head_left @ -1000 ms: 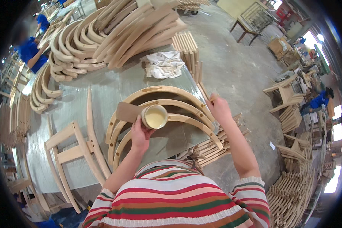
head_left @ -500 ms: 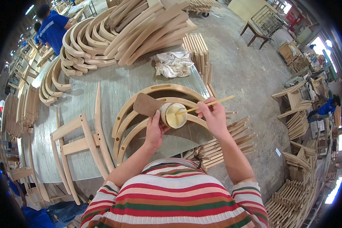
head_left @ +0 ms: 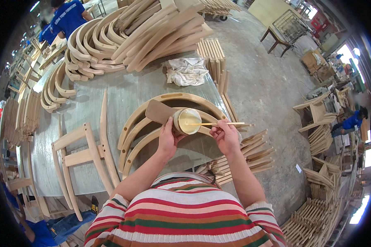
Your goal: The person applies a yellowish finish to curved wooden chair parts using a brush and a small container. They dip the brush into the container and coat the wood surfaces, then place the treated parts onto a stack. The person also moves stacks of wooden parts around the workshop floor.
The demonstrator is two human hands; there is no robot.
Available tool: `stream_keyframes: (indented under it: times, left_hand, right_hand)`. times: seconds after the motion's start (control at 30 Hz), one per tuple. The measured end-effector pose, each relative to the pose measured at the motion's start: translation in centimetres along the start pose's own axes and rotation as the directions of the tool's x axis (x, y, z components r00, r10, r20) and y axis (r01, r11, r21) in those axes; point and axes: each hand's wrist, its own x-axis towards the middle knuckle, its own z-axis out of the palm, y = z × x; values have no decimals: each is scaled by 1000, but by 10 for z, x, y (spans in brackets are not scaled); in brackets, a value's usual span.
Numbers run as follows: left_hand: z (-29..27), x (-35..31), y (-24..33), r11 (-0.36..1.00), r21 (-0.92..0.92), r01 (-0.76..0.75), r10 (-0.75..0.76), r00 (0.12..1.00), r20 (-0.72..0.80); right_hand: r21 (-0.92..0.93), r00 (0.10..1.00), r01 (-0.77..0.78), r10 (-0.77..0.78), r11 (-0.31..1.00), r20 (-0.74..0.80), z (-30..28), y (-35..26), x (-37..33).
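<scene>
My left hand is closed round a small round pot of pale yellow, glue-like paste, its mouth facing up. A flat brown rounded piece juts out to the left of the pot; whether my fingers hold it too, I cannot tell. My right hand pinches a thin wooden stick, whose left end dips into the paste. Beneath both hands, several curved wooden rails with slots and holes lie on the plastic-covered table.
A wooden chair-back frame lies at the left. Curved parts are piled at the far side, near a crumpled white cloth. Bundled slats stand right of the table. Workers in blue are at far left, lower left and right.
My right hand has moved down and slightly left, and the stick has swung from a slant to nearly level. The pot remains in my left hand.
</scene>
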Motion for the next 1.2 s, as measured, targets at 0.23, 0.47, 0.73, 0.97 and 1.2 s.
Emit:
stream_keyframes:
  times: [0.23,0.47,0.73,0.97,1.2]
  left_hand:
    - [5,9,-3,1000,-20,6,-5,1000,14]
    - [-25,14,3,999,-28,-18,18,1000,0]
    - [-28,9,3,998,-58,-19,18,1000,-13]
    - [-37,7,7,998,-39,-38,37,998,-41]
    - [-35,8,7,996,-77,-40,37,999,-34]
  right_hand:
    - [-42,981,170,-173,985,-91,-13,-26,-2]
    - [-853,760,454,-612,258,219,-48,-68,-15]
    - [-920,802,335,-451,-202,391,-38,-51,-2]
    - [-926,864,306,-345,-219,367,-34,-50,1]
    - [-889,837,326,-339,-321,429,-29,-48,2]
